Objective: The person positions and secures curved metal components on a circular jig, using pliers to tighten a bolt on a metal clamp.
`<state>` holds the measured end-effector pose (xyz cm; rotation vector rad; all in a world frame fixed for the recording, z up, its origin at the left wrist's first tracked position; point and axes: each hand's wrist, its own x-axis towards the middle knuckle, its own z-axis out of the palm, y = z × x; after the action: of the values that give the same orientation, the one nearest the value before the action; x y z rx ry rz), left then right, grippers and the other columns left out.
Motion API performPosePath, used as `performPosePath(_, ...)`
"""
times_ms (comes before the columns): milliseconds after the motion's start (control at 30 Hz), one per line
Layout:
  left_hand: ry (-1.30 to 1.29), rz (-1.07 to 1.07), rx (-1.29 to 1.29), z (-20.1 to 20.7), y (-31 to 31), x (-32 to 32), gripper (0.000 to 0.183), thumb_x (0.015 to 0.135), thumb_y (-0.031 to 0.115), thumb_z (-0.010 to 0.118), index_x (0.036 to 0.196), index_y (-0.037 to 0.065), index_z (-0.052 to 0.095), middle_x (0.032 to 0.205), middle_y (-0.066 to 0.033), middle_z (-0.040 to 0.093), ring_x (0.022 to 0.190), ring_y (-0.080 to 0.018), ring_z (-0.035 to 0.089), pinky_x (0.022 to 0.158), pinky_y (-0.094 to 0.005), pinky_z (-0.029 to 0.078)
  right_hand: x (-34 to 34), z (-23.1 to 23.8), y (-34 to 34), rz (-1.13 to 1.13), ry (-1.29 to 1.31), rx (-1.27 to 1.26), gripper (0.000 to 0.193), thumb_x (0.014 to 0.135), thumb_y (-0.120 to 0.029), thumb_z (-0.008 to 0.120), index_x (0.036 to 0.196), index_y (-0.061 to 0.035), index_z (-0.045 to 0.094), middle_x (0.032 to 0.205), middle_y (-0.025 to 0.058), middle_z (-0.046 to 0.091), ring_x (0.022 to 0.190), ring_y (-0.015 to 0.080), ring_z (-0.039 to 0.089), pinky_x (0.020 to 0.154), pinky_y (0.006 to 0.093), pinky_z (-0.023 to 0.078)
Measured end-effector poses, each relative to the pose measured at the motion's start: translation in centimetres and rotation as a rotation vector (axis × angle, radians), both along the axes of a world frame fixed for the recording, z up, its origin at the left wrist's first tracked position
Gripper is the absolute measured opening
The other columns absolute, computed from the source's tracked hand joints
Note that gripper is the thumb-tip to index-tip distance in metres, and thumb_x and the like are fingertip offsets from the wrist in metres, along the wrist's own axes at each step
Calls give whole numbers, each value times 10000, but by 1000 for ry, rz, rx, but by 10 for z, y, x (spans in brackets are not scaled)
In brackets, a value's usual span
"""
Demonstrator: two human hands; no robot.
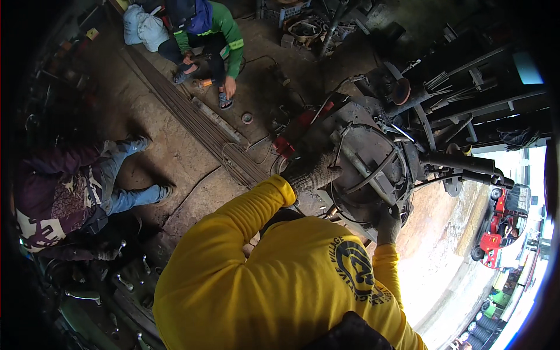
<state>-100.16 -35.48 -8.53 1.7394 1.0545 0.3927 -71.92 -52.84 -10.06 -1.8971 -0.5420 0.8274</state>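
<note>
Both my hands wear grey knit work gloves, and yellow sleeves cover my arms. A round metal frame [373,175] made of bent rods, with crossing bars, lies over a dark metal workbench [364,111]. My left hand [315,175] is closed at the frame's left edge, with a finger and thumb showing against the rod. At the near right edge of the same frame, my right hand [388,224] is wrapped round its rim. The undersides of both grips are hidden.
A bundle of long steel rods [186,105] lies across the floor to the left. Beyond it crouches a person in a green jacket [231,35]; another person [64,204] is at the far left. A thick dark cylinder [458,161] juts out right of the bench. Outside stands a red vehicle [496,230].
</note>
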Motion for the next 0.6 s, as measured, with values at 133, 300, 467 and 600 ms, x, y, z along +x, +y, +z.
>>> performPosePath(133, -36, -4, 64, -2, 4, 2, 372, 865, 312, 687, 1130, 58, 625, 1112, -145, 667, 1025, -308, 645, 899, -413, 505, 7, -8, -2, 22, -43, -23, 174, 950, -211, 634, 1064, -79, 645, 703, -37, 568, 523, 41, 476, 437, 212, 359)
performPosePath(300, -31, 18, 111, 2, 2, 0, 362, 858, 315, 688, 1114, 64, 634, 1088, -146, 673, 1009, -314, 648, 887, -412, 509, 0, 6, 1, 32, -29, -83, 280, 929, -219, 632, 1109, -4, 635, 919, 48, 675, 784, 99, 588, 662, 248, 478)
performPosePath(467, -7, 2, 43, -1, 3, 0, 371, 870, 337, 670, 1134, 79, 628, 1120, -143, 664, 1025, -317, 643, 895, -412, 505, -1, 3, 3, -42, 33, -57, 203, 959, -201, 624, 1132, -95, 622, 719, -43, 566, 532, 45, 481, 445, 207, 372)
performPosePath(600, -28, -19, 37, -5, 2, 0, 380, 882, 339, 658, 1153, 76, 616, 1133, -142, 659, 1031, -314, 640, 896, -414, 503, 0, -1, 1, -29, 57, -27, 232, 963, -200, 615, 1163, -84, 619, 795, -20, 599, 599, 52, 518, 487, 207, 403)
